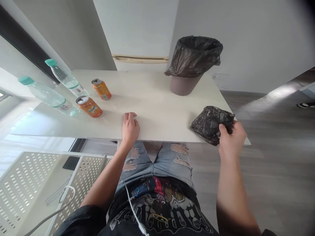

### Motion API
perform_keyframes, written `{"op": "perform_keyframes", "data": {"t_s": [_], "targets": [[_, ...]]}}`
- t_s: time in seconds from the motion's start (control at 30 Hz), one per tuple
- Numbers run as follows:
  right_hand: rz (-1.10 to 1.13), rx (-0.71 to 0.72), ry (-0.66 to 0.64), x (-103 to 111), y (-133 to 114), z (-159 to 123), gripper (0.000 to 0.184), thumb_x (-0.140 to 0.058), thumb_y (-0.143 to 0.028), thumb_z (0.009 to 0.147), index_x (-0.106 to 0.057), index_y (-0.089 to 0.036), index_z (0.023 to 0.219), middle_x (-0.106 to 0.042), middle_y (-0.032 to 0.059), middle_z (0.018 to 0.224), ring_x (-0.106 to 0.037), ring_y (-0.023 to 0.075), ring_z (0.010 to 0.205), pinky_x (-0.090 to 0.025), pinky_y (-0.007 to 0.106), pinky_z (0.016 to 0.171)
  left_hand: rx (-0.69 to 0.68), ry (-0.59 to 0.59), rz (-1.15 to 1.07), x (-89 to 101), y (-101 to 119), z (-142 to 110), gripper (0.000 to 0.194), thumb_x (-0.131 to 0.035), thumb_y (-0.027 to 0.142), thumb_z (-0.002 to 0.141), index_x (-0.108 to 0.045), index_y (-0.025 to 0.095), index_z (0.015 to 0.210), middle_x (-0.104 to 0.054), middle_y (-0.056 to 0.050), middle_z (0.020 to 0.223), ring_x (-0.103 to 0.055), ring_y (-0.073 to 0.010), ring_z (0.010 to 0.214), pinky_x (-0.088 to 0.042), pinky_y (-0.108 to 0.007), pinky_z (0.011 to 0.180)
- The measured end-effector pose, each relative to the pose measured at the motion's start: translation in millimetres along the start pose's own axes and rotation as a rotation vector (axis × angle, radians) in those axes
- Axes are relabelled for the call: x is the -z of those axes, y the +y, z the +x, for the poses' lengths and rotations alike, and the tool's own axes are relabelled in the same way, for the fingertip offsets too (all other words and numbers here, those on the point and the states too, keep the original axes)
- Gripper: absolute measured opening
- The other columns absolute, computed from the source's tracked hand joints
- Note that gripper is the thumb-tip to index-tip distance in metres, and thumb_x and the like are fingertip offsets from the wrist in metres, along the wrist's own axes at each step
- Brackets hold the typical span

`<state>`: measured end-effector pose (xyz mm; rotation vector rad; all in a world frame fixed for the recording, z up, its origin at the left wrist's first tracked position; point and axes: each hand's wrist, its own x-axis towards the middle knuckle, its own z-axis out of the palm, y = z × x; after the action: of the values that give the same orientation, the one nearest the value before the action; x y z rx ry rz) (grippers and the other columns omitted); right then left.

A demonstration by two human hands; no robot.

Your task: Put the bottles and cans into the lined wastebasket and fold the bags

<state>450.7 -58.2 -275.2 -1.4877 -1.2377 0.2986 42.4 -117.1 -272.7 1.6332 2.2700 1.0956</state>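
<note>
At nine o'clock, the left hand (131,127) curls on the table (150,95), palm hidden; its grip I cannot tell. At three, the right hand (232,139) pinches the black bag (208,123), fingertips partly hidden. At one, a liner (197,60) masks the bin (183,86) rim.

A person wore a black T-shirt (123,229) with pale, ornate lettering (189,213) curving across the front and a colourful picture (159,190) in red, blue and brown near the hem. A small yellow oval (159,217) sat among the letters. The left sleeve (83,219), dark and loose, ended near the elbow. Faded blue jeans (147,168) showed ragged rips (179,149) on both legs, crossed by pale threads. A thin white cable (131,205) ran over the shirt, thickening at its lower end. The left hand (131,127) and right hand (232,138) were bare.
</note>
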Motion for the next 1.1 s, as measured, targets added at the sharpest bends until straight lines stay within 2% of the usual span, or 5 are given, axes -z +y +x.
{"op": "perform_keyframes", "data": {"t_s": [0.23, 0.43, 0.57, 0.73, 1.1], "targets": [[-0.304, -0.074, -0.031, 13, 51, 59, 0.064, -0.078, -0.036, 0.081, -0.064, -0.020, 0.141, -0.079, 0.0180, 0.105, -0.076, 0.0338, 0.097, -0.058, 0.052, 0.096, 0.027, 0.008, -0.008, 1.9, 3, 1, 0.031, -0.046, 0.001, 0.092, -0.055, 0.024, 0.111, -0.057, -0.012, 0.122, -0.063, -0.0285, 0.113, -0.051, -0.045, 0.102], [-0.520, 0.126, -0.154, 24, 30, 67, 0.050, -0.057, -0.039, 0.101, -0.064, -0.018, 0.146, -0.064, 0.0259, 0.143, -0.064, 0.0388, 0.131, -0.049, 0.056, 0.115, 0.037, 0.009, -0.008, 3.5, 6, 2, 0.030, -0.046, 0.001, 0.092, -0.054, 0.024, 0.108, -0.058, -0.012, 0.122, -0.062, -0.0267, 0.114, -0.049, -0.043, 0.103], [-0.536, 0.314, -0.395, 14, 13, 46, 0.054, -0.035, -0.044, 0.112, -0.060, -0.020, 0.153, -0.059, 0.0181, 0.156, -0.053, 0.0342, 0.149, -0.043, 0.053, 0.126, 0.048, -0.006, 0.008, 3.3, 6, 2, 0.031, -0.046, 0.001, 0.091, -0.055, 0.024, 0.110, -0.058, -0.013, 0.124, -0.062, -0.0272, 0.115, -0.050, -0.043, 0.103], [-0.717, 0.254, -0.739, 10, 26, 42, 0.068, -0.033, -0.061, 0.111, -0.047, -0.023, 0.166, -0.030, 0.0126, 0.180, -0.027, 0.0425, 0.166, -0.026, 0.074, 0.131, 0.039, -0.018, 0.027, 3.9, 4, 2, 0.033, -0.047, 0.004, 0.091, -0.057, 0.024, 0.114, -0.058, -0.014, 0.127, -0.063, -0.0292, 0.114, -0.051, -0.044, 0.101], [-0.724, 0.375, -0.962, 41, 26, 64, 0.065, -0.028, -0.053, 0.115, -0.027, -0.029, 0.175, -0.018, 0.0046, 0.184, -0.013, 0.0303, 0.172, -0.019, 0.061, 0.138, 0.045, -0.049, 0.104, 4.3, 2, 6, 0.027, -0.050, 0.020, 0.096, -0.058, 0.023, 0.122, -0.058, -0.017, 0.131, -0.061, -0.0393, 0.124, -0.052, -0.055, 0.105]]}}
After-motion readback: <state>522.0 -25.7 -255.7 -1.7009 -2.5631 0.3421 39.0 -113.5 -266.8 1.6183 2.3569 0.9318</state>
